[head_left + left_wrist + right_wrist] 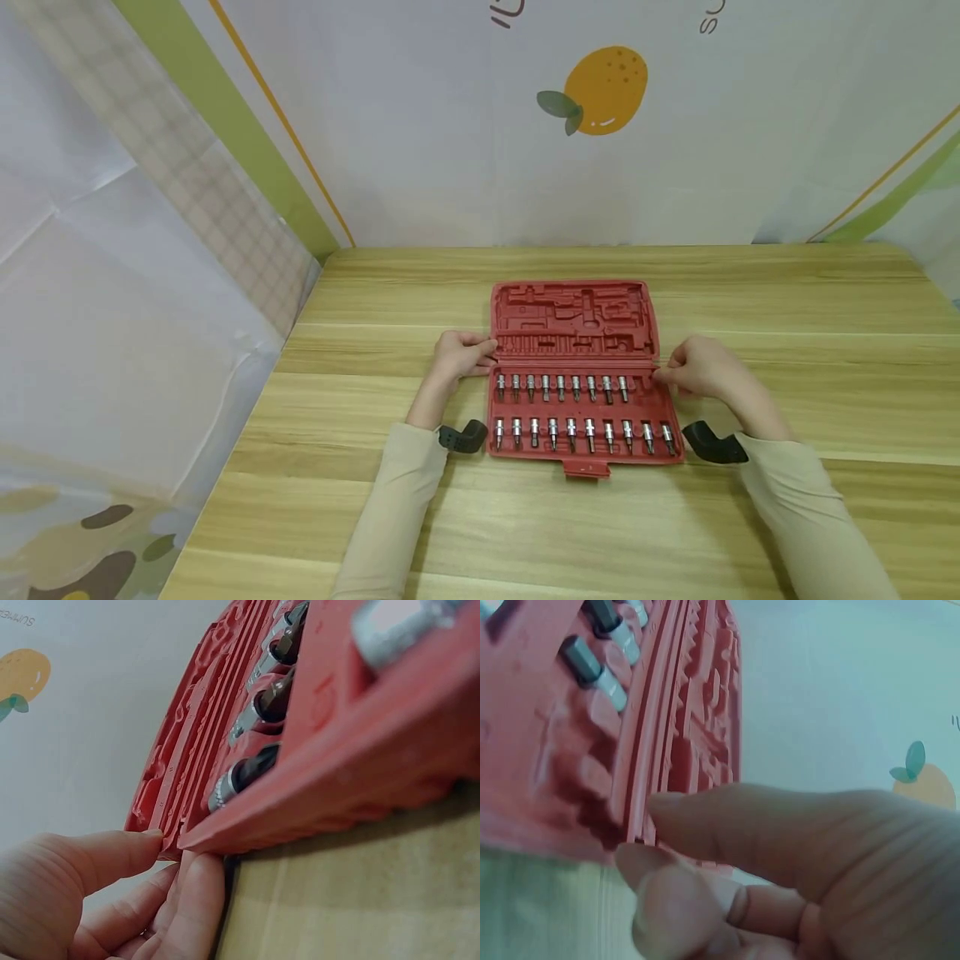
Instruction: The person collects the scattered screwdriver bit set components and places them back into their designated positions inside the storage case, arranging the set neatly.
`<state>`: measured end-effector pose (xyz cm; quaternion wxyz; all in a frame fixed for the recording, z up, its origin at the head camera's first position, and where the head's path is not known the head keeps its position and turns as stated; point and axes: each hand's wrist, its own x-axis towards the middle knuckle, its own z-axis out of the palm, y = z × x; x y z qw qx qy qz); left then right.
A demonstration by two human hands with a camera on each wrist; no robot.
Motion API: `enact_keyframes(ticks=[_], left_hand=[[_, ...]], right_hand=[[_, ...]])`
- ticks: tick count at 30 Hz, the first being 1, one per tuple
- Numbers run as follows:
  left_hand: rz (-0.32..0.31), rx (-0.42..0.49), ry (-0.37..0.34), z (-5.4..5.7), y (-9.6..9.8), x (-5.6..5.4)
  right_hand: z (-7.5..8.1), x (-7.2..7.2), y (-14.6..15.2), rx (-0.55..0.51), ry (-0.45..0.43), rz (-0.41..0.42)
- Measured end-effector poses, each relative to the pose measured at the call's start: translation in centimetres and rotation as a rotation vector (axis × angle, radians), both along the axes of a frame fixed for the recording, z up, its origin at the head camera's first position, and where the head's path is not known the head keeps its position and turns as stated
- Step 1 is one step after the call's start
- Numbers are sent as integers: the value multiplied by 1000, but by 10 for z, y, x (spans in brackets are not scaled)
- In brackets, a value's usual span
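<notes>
A red plastic bit socket case point(585, 408) lies opened out flat on the table, its moulded lid point(573, 317) on the far side. Two rows of silver bit sockets point(561, 386) sit in the near half; the slot at the upper row's right end holds none. My left hand point(461, 354) pinches the case's left edge by the hinge, the thumb point(124, 859) on the lid's rim and the fingers below. At the right edge by the hinge, my right hand point(701, 367) pinches the case between thumb point(705, 817) and forefinger.
The case rests on a wood-grain table point(337, 500), with its red latch point(587, 469) toward me. Behind the table hangs a white sheet point(420, 125) with a printed orange fruit. Black wrist mounts point(716, 443) sit close to the case's near corners.
</notes>
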<state>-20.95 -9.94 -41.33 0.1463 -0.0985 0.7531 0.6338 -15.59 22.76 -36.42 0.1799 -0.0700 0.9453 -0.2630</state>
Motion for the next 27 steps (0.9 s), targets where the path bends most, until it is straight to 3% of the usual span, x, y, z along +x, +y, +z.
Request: enact_keyframes(ticks=[27], left_hand=[[-9,5,-6,0,-2,0]], right_hand=[[-5,27,61,-25,-49,-52]])
